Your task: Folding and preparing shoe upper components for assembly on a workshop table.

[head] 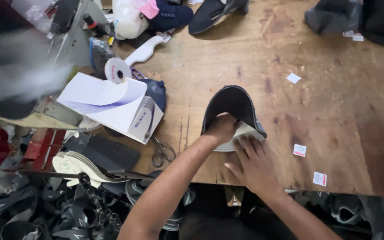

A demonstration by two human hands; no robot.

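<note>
On table (334, 115): 2 hands' fingers (250, 144) press shoe upper (232, 104).

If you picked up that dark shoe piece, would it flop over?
Probably a bit floppy: the dark shoe upper curves like thin fabric, and the left hand is tucked inside, the right hand pressing its pale edge. It looks light, and its flat base seems unlikely to roll.

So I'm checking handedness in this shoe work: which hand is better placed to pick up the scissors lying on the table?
Probably the left hand. It sits on the near-left side of the dark shoe upper, closer to the scissors. The right hand lies flat on the upper's pale lining, farther away.
</note>
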